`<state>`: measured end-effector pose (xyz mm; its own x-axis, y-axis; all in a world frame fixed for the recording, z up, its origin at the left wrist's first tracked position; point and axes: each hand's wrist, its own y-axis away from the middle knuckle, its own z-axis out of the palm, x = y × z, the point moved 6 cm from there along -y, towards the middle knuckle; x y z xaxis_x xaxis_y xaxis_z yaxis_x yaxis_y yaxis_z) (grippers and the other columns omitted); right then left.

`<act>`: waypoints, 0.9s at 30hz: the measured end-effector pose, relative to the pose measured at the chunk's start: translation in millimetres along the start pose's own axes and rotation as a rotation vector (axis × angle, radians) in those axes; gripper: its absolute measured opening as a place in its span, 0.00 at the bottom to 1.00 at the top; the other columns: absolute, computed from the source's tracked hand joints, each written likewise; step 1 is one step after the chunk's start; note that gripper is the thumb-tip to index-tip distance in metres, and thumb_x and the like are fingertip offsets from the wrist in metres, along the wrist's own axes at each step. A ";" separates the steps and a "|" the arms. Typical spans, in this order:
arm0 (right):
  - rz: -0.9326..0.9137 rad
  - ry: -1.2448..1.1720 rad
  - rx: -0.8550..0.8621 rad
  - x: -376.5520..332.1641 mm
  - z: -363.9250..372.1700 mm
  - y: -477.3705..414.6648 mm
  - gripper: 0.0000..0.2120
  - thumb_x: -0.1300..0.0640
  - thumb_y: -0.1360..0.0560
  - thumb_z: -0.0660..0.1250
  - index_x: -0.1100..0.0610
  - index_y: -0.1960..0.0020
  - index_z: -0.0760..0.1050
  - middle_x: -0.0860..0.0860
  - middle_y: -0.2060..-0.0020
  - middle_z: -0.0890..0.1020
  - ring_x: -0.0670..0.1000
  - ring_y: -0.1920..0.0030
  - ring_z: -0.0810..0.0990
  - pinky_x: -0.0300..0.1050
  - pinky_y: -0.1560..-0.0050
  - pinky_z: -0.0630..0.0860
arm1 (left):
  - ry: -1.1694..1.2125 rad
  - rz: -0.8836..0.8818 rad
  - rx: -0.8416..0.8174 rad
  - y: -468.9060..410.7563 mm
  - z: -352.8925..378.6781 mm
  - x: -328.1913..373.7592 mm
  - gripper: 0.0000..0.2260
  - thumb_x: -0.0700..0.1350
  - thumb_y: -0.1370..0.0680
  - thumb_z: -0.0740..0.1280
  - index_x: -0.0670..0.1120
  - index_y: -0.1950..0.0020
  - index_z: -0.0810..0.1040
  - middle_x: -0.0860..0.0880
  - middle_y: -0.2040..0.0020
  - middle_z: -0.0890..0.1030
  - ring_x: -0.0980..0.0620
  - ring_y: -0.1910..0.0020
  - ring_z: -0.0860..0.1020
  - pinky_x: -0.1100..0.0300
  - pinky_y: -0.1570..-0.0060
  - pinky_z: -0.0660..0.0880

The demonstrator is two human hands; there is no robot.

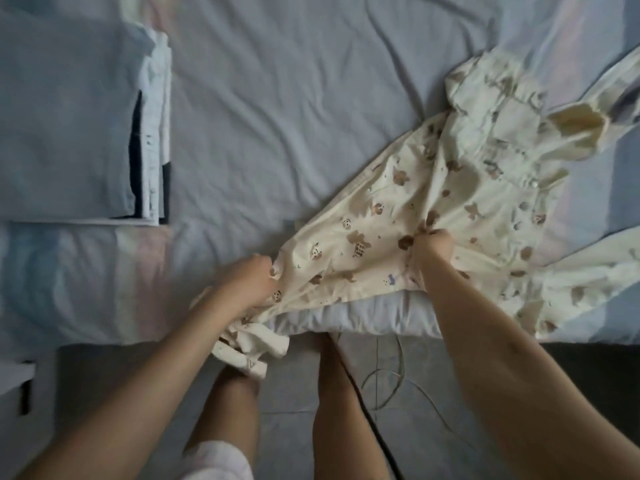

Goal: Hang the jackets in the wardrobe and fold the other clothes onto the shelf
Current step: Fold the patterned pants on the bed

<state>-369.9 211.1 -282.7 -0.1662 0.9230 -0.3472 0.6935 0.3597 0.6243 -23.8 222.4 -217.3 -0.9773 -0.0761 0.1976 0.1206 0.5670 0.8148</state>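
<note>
With the left hand (pixel 254 277) and right hand (pixel 434 242) each pinching the bear-print pyjama top (pixel 433 188), pull evenly, probably flattening it on the bed (pixel 277 116).

The scene is dimly lit, and a cool bluish cast is laid over the bed (pixel 277 98). The floor (pixel 287 393) below the bed's near edge is left in deeper shade. The cream garment (pixel 450 188) is smeared by motion blur, most strongly toward the bed's right edge, and the left hand (pixel 249 282) and right hand (pixel 434 244) are softened. Slight wide-angle bowing is seen along the bed's near edge.
</note>
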 end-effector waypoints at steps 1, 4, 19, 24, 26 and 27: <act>-0.051 0.019 -0.020 -8.7 7.2 10.9 0.09 0.56 0.25 0.64 0.59 0.47 0.73 0.54 0.54 0.81 0.55 0.55 0.80 0.45 0.64 0.74 | 0.076 0.030 0.066 -5.3 -5.3 11.8 0.11 0.46 0.21 0.59 0.43 0.43 0.76 0.44 0.44 0.78 0.43 0.45 0.77 0.54 0.50 0.72; -0.317 0.139 -0.111 -33.5 29.2 54.4 0.03 0.60 0.24 0.62 0.58 0.51 0.72 0.52 0.60 0.76 0.52 0.60 0.74 0.43 0.63 0.65 | 0.319 0.124 0.212 -19.4 -19.2 42.3 0.16 0.46 0.22 0.62 0.43 0.35 0.71 0.42 0.39 0.73 0.42 0.41 0.74 0.52 0.43 0.70; -0.624 0.314 -0.295 -10.3 -22.1 95.2 0.11 0.56 0.24 0.64 0.53 0.42 0.76 0.49 0.48 0.80 0.49 0.50 0.78 0.43 0.52 0.74 | 0.712 0.012 0.236 -98.9 -13.7 99.3 0.21 0.61 0.22 0.58 0.51 0.35 0.76 0.39 0.27 0.63 0.42 0.27 0.61 0.52 0.27 0.56; -0.199 0.141 -0.017 -9.5 -52.7 4.2 0.45 0.48 0.32 0.73 0.57 0.24 0.51 0.51 0.31 0.69 0.54 0.33 0.70 0.52 0.33 0.66 | 0.790 0.105 0.190 -104.7 -6.9 111.2 0.16 0.57 0.26 0.68 0.53 0.42 0.71 0.50 0.42 0.76 0.51 0.46 0.75 0.60 0.48 0.71; -0.108 0.061 -0.214 -3.3 -38.6 -7.4 0.37 0.53 0.29 0.69 0.58 0.26 0.56 0.52 0.39 0.76 0.54 0.42 0.77 0.48 0.42 0.73 | 0.836 0.134 0.181 -103.5 -2.6 111.1 0.15 0.45 0.25 0.70 0.45 0.42 0.70 0.48 0.47 0.76 0.52 0.50 0.74 0.62 0.54 0.69; -0.111 0.025 -0.271 -5.4 -36.2 -6.2 0.32 0.55 0.28 0.68 0.58 0.28 0.59 0.52 0.42 0.77 0.54 0.46 0.78 0.48 0.44 0.75 | 0.839 0.155 0.200 -100.4 -4.2 110.0 0.14 0.42 0.26 0.71 0.45 0.44 0.70 0.47 0.49 0.77 0.52 0.51 0.73 0.63 0.55 0.69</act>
<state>-398.7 208.8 -259.3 -0.2501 0.8776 -0.4089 0.4578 0.4793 0.7488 -142.6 153.6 -275.1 -0.4926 -0.5200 0.6978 0.1315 0.7481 0.6504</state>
